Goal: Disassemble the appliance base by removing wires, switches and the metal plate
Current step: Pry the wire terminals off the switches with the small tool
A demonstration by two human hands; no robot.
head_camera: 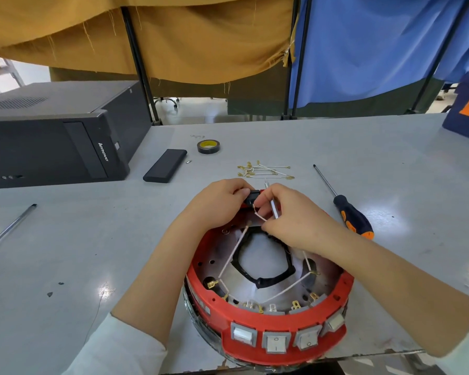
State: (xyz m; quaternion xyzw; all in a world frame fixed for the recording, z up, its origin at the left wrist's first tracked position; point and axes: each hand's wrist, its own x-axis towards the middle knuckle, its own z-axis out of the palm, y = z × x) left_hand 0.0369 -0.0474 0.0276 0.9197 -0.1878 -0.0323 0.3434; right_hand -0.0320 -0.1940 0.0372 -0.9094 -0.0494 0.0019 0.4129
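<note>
1. The table [65, 253] is a grey, scuffed metal top with bright glare spots and a few small dark chips near the left front; its near edge runs along the bottom of the view.
2. Behind the table hang two cloths on black poles — a mustard one [173, 36] on the left and a blue one [377, 44] on the right; under their hems a pale floor and the wheeled foot of a chair show.
3. A black computer case [52, 136] lies on its side at the far left; just beside it lies a flat black box [165, 165], and past that a roll of black tape [208, 146] with a yellow core.
4. A small heap of loose white wires [264, 170] with brass ends lies mid-table, beyond the hands; a screwdriver [344, 207] with a black and orange handle lies to the right, and a bare metal rod [10, 228] lies at the left edge.
5. The red appliance base [268, 307] sits at the near edge, open side up; grey rocker switches [276, 342] line its front rim, a shiny metal plate [255, 282] lies inside, and white wires cross it.
6. The left hand [217, 204] pinches a small black part [251, 197] at the far rim — fingers closed on it; the right hand [290, 220] is curled tight around a thin metal tool [273, 209], its fingertips on a white wire at that part.
</note>
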